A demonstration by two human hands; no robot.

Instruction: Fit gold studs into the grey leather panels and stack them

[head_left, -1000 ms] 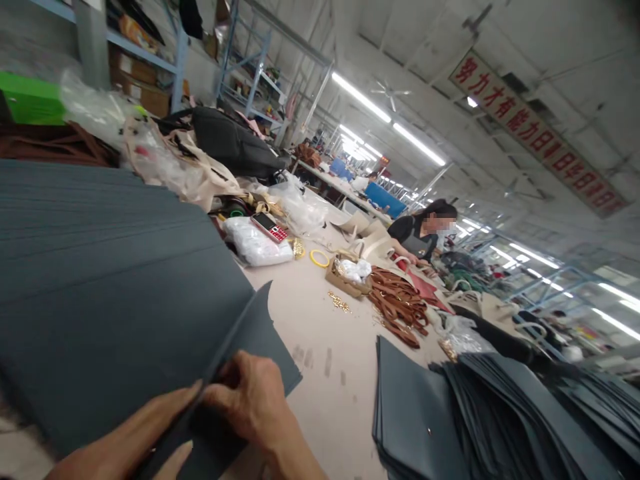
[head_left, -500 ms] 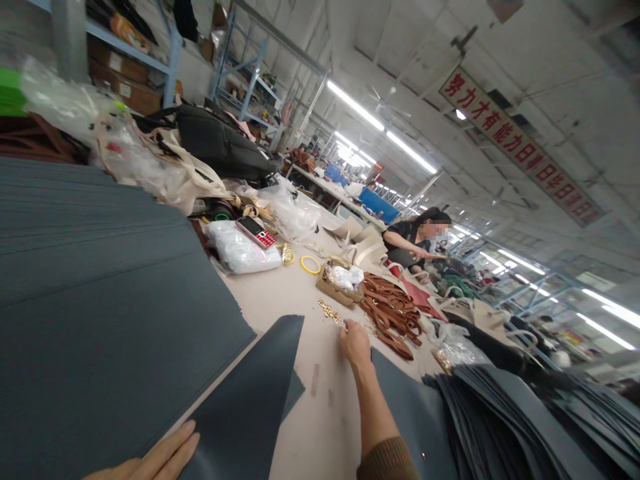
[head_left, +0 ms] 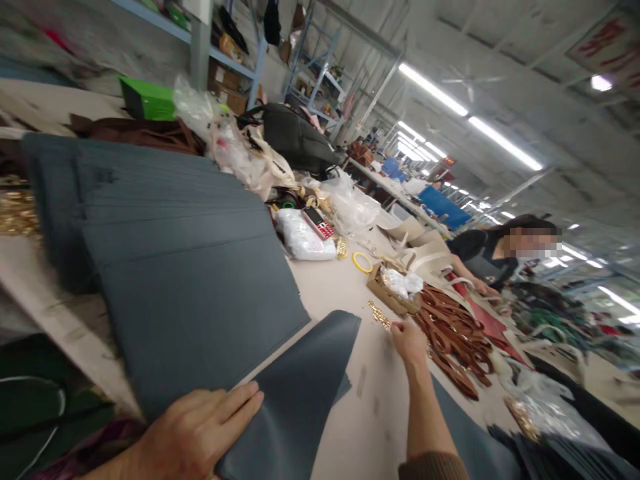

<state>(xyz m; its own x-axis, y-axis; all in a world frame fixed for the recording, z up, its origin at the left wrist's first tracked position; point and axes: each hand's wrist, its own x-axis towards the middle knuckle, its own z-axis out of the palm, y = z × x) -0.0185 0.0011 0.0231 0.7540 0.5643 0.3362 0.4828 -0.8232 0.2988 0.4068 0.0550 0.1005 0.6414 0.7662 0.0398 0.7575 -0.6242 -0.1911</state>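
Note:
My left hand [head_left: 210, 427] rests with fingers stretched out along the edge of a dark blue-grey leather piece [head_left: 305, 373], whose far end curls up. Beside it rises a large stack of similar dark leather sheets [head_left: 200, 267]. My right hand [head_left: 411, 343] is at a small pile of gold metal fittings [head_left: 379, 313], fingers pinched together at its near end. Whatever lies between those fingertips is too small to make out. Just beyond this hand are a cardboard box [head_left: 393, 293] holding white plastic and a heap of brown leather straps [head_left: 453, 333].
A yellow ring [head_left: 363, 262] lies near a red phone [head_left: 319, 223] on a white plastic packet [head_left: 300, 237]. A black bag [head_left: 297, 140] sits at the back. Across the table a person [head_left: 493, 260] bends over the work. More dark sheets [head_left: 555, 460] lie at lower right.
The view has swung left, so the table's things appear farther right. My right hand stays by the gold fittings, and my left hand stays on the leather.

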